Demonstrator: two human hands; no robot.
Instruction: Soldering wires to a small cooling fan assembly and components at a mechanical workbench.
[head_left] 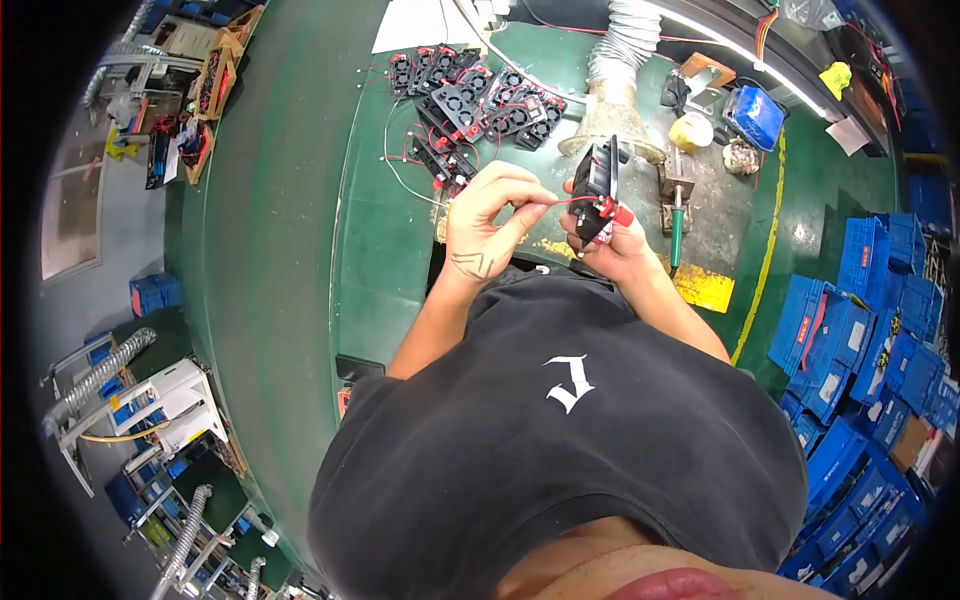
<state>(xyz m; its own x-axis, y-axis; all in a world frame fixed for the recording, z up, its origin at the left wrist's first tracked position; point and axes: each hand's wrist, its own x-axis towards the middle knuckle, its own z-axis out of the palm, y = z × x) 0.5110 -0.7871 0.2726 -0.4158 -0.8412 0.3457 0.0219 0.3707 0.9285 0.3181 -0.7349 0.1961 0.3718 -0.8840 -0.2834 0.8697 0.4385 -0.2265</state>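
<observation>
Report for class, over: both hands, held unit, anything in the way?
Left grip pinching red wire. Right grip holding black unit; wire reaches it. Flared duct mouth just beyond, contact unclear.

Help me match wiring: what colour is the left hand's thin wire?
The thin wire is red; see head view.

A green counter (380, 290) spans the upper middle of the frame, with a yellow line (768, 240) running down its surface toward the right. At the upper centre, black fans (457, 108) with red wires lie heaped together, some overlapping. Above them, at the top edge, sits a white sheet (410, 28). Right of centre, a worn grey patch bears a metal holder (678, 185) and a green-handled tool (676, 238), with a stained yellow plate (706, 289) just below. Toward the upper right stand a pale yellow round container (690, 132) and a blue container (756, 117), near each other.
</observation>
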